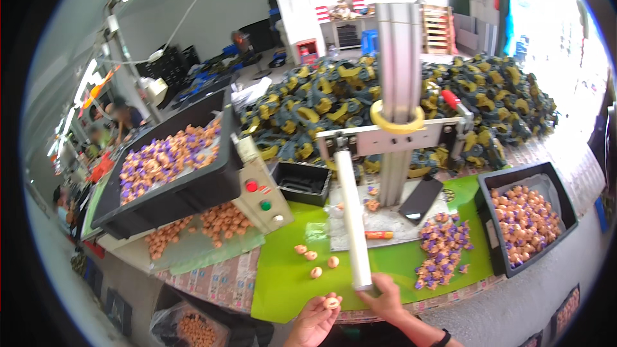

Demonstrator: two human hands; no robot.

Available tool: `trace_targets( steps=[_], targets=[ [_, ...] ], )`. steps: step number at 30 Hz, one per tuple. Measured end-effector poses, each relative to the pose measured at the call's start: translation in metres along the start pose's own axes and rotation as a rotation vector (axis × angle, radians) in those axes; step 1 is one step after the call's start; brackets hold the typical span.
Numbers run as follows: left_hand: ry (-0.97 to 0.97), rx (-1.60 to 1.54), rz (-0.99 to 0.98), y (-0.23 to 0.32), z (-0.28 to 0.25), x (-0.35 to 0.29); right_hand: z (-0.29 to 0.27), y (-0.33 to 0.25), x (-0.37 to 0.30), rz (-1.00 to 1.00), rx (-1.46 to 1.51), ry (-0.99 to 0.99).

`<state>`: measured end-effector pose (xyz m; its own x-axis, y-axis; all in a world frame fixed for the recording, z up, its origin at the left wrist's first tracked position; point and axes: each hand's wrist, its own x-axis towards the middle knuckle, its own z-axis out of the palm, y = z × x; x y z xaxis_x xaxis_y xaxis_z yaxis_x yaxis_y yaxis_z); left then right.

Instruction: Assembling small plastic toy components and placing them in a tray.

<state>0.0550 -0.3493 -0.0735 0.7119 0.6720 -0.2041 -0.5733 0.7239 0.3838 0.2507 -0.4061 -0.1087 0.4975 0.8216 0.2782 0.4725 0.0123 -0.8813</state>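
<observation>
My left hand [311,325] is closed around a small peach-coloured round plastic piece [331,303], held near the table's front edge. Close by on the green mat [276,289] lie several similar loose pieces [316,272]. My right hand [384,301] is beside the lower end of a long white lever [353,231], thumb and fingers apart. The lever partly covers its fingertips, and whether they touch it is unclear. That lever belongs to a hand press with a metal column [397,77] and a crossbar [366,142]. A heap of peach and purple pieces [442,250] lies to the right.
Black bins of pieces stand at the left [186,196] and right [565,212]. By the press are a control box [260,186], a small black tray [301,184], a phone [421,199] and an orange tube [379,235]. Dark grey and yellow parts [308,106] pile up behind.
</observation>
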Motion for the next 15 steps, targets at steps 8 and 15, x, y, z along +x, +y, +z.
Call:
trace_targets(
  steps=[8,15],
  targets=[
    [0.014,0.015,-0.045,0.003,-0.005,0.002,-0.042,-0.019,0.019,-0.117,-0.103,-0.04],
    [-0.006,0.014,-0.106,-0.008,-0.005,0.007,-0.123,0.025,0.085,-0.034,-0.81,0.334]
  ],
)
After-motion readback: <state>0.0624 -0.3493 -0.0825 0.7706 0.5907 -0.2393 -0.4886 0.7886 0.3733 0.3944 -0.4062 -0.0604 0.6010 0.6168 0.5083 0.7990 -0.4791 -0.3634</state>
